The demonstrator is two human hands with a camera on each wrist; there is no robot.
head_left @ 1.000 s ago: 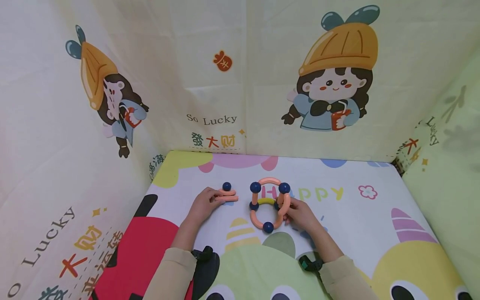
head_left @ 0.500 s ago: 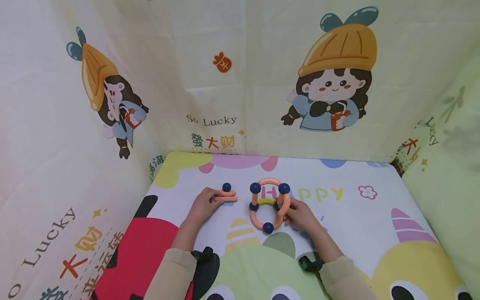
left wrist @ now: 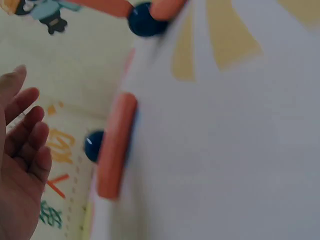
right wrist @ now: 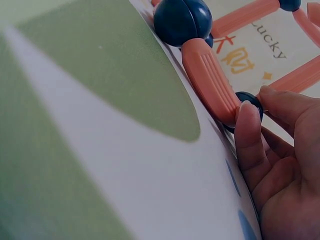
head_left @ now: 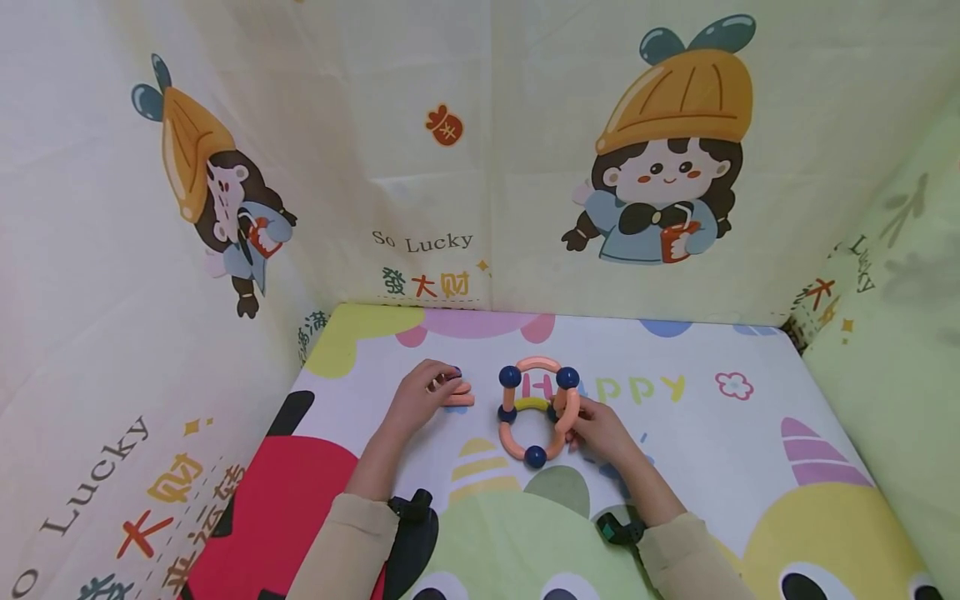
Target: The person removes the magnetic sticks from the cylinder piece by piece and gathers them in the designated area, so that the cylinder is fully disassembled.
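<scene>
A frame of magnetic rods and balls (head_left: 511,448) stands mid-table, built from orange curved and straight rods, one yellow curved rod (head_left: 532,403) and navy balls. My right hand (head_left: 602,429) pinches its right side at a low joint. In the right wrist view, thumb and fingertips are at a navy ball (right wrist: 250,102) beside an orange curved rod (right wrist: 209,80). My left hand (head_left: 420,396) hovers over the loose pieces to the left, fingers loosely bent. Below it lie orange rods (head_left: 460,401). The left wrist view shows a loose navy ball (left wrist: 93,146) behind an orange rod (left wrist: 117,150), apart from the fingers.
A cartoon-printed cloth (head_left: 675,450) covers the table. Cream printed curtains (head_left: 525,167) rise behind it and at both sides. Each wrist carries a small black camera, one (head_left: 412,505) on the left and one (head_left: 621,528) on the right.
My left hand has lifted off the loose orange rods and moved slightly up and right, over the navy ball. The right hand and the frame have stayed in place.
</scene>
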